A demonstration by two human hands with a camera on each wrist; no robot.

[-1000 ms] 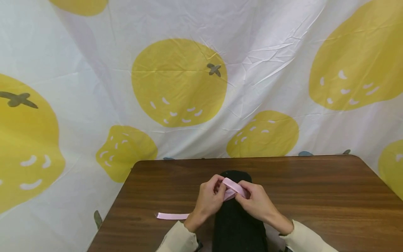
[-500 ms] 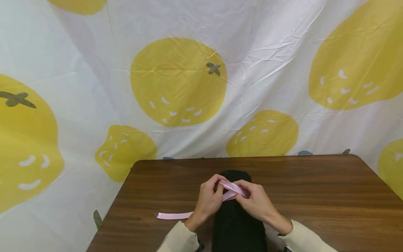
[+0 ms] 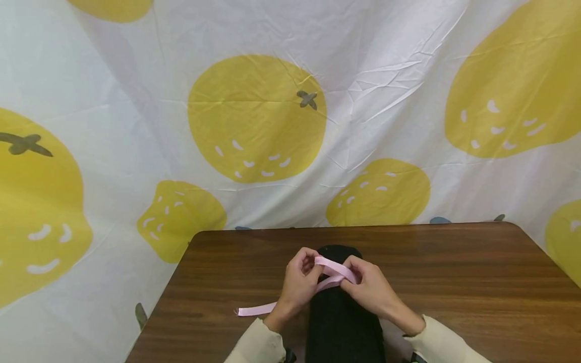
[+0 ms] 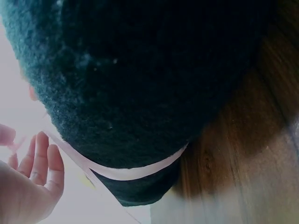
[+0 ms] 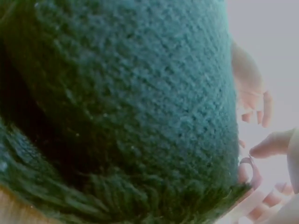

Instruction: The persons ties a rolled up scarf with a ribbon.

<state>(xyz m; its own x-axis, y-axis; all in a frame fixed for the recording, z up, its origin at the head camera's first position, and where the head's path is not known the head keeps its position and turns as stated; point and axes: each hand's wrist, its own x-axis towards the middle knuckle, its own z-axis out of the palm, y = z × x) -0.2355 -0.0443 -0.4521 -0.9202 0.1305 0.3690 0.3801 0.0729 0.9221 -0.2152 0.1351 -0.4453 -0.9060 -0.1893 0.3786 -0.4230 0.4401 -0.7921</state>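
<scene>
A pink satin ribbon [image 3: 337, 266] forms a loop above a long, dark, fuzzy bundle [image 3: 343, 327]. My left hand [image 3: 298, 282] pinches the loop's left side between thumb and fingers. From the other side, my right hand [image 3: 374, 288] pinches the ribbon where its strands cross. In the left wrist view, a band of the ribbon [image 4: 124, 173] runs round the dark bundle [image 4: 140, 84] near its far end. A loose ribbon tail [image 3: 256, 309] extends left from behind my left wrist. The right wrist view shows knit texture and shaggy fringe on the bundle [image 5: 149, 93], covering part of the hands.
The brown wood-grain table [image 3: 454, 282] lies under the bundle, its back edge close to a hanging white cloth [image 3: 390, 111] with yellow fruit prints. Pale sleeves [image 3: 259, 343] cover both forearms.
The ribbon tail on the left has slid right and its inner part has risen. My left hand has shifted slightly up and left, and more ribbon shows between the hands.
</scene>
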